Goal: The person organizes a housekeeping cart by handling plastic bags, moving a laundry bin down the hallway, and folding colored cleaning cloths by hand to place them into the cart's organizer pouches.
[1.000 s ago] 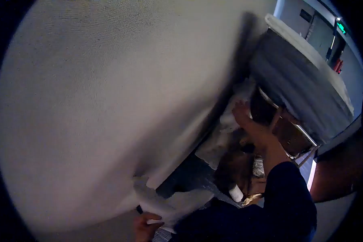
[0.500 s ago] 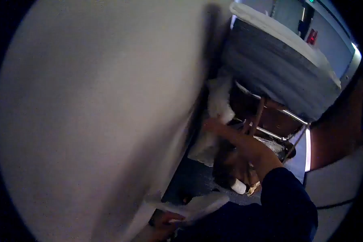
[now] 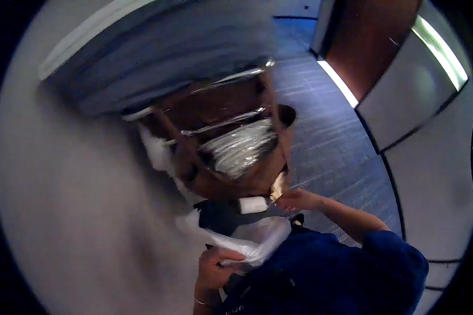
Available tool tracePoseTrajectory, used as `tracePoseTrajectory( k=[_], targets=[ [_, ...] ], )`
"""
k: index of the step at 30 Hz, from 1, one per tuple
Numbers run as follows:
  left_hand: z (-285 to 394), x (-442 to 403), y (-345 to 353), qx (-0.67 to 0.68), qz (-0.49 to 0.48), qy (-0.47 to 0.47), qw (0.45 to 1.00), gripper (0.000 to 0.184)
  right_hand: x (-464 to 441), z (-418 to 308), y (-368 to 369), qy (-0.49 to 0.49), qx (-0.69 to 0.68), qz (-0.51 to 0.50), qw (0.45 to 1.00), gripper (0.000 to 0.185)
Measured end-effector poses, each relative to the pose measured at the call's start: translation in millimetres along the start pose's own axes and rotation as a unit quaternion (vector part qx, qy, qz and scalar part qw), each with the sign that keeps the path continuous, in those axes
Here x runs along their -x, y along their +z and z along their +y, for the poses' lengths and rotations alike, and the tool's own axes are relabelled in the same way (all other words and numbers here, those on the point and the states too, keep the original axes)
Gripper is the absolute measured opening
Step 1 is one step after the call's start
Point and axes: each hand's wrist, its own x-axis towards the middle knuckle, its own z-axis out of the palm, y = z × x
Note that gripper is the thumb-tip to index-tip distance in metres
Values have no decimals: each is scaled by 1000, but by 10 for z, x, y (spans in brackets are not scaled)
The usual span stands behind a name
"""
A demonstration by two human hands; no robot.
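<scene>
Gathering folds of thin, white, translucent plastic between thumb and fingers, the left hand holds one part of it, while the rest spreads loose, up and to the right of that grip, in front of the person's dark blue clothing. Because the hold seems to take in only a small part, the free end could sag, fold over on itself or slip out, and a hard pull might tear so thin a film. Beyond the plastic, up and right of the left grip, the right hand is at a crumpled pale-yellow piece by the lower corner of a brown fabric bag; whether its fingers hold that piece or only brush it, I cannot tell. Just left of the right hand's fingers lies a short white cylinder, which a sideways sweep could knock and set rolling. Farther off, above both hands, a shiny bundle of clear plastic sits within the bag's metal frame; loose film catching on those rails could snag, especially in this dim light.
</scene>
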Motion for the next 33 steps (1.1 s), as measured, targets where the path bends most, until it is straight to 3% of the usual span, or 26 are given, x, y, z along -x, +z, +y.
tracePoseTrajectory(
  k=[5, 7, 10, 11, 13, 16, 17, 18, 20, 25, 27, 28, 30, 33],
  targets=[
    [583, -318, 1088, 19, -25, -52, 998, 21, 1641, -160, -728, -107, 39, 93, 989, 36],
    [627, -537, 1583, 56, -33, -57, 996, 22, 2091, -266, -946, -283, 92, 89, 951, 39],
    [863, -691, 2109, 109, -46, -33, 992, 22, 2509, -349, -979, -398, 281, 162, 858, 52],
    [1097, -970, 2442, 98, -56, -20, 993, 21, 2632, -412, -1330, -402, 275, 166, 858, 52],
    [1371, -1094, 2682, 50, -90, 20, 995, 21, 2766, -389, -1460, -400, 334, 223, 824, 57],
    [1285, -1304, 2929, 10, -157, 19, 987, 21, 2683, -77, -1732, -352, 325, 225, 848, 60],
    [1343, -1437, 3065, -49, -186, 66, 979, 21, 2729, -45, -1834, -324, 354, 263, 837, 53],
    [1384, -1557, 3190, -40, -215, 34, 975, 21, 2779, -16, -1958, -329, 356, 251, 837, 53],
    [1349, -1812, 3477, -11, -261, 42, 964, 24, 2839, 52, -2255, -294, 318, 180, 883, 45],
    [985, -2684, 4148, 45, -336, 68, 939, 37, 2884, 146, -3123, -198, 313, 1, 929, 19],
    [784, -3151, 4457, 89, -381, 58, 918, 42, 2859, -27, -3535, -69, 300, -40, 951, 8],
    [715, -3381, 4645, 141, -405, 28, 903, 44, 2773, -95, -3763, -59, 308, -61, 948, 8],
    [628, -3922, 5048, 162, -436, 4, 885, 50, 2693, -197, -4171, -90, 162, -105, 977, 10],
    [481, -4439, 5704, 112, -368, 41, 922, 53, 2663, -490, -4713, -67, 126, -84, 986, 18]
  ],
)
